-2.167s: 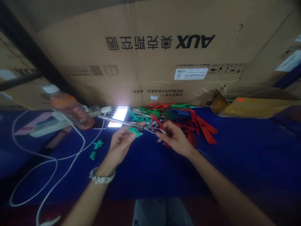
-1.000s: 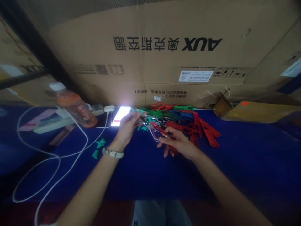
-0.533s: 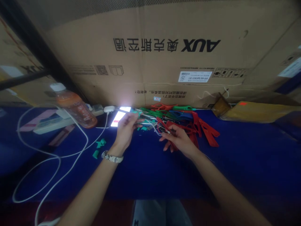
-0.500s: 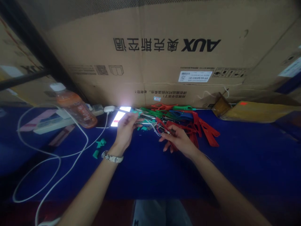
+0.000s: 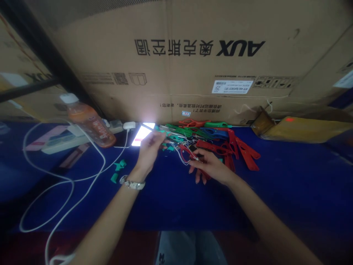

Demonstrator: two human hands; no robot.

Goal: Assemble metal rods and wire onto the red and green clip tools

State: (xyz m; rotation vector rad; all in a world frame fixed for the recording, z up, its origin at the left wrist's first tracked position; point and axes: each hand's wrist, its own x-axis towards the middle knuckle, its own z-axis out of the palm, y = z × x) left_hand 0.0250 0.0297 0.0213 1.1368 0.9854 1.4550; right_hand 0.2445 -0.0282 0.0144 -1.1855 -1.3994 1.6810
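My right hand (image 5: 209, 165) is closed round a red plastic lighter handle (image 5: 186, 149), its fingers hiding much of it. Thin white wires (image 5: 179, 156) loop out beside the handle. To the left, my left hand (image 5: 150, 149) pinches the end of a thin dark metal tube (image 5: 173, 140) at the edge of the pile. Green lighter handles (image 5: 183, 131) and small teal plastic parts (image 5: 168, 148) lie around that tube. Further right are several red lighter handles (image 5: 247, 152) and a blue one (image 5: 216, 133).
A lit phone (image 5: 142, 134) lies behind my left hand. An orange drink bottle (image 5: 92, 123) leans over a power strip (image 5: 64, 142). White cable (image 5: 72, 184) loops across the blue table (image 5: 171, 206). Loose teal pieces (image 5: 119, 165) lie left. A cardboard box (image 5: 176, 77) stands behind, a yellow packet (image 5: 311, 129) at right.
The view has shifted slightly. My right hand has turned a little and sits slightly lower with the red handle. My left hand stays at the pile's left edge, still pinching.
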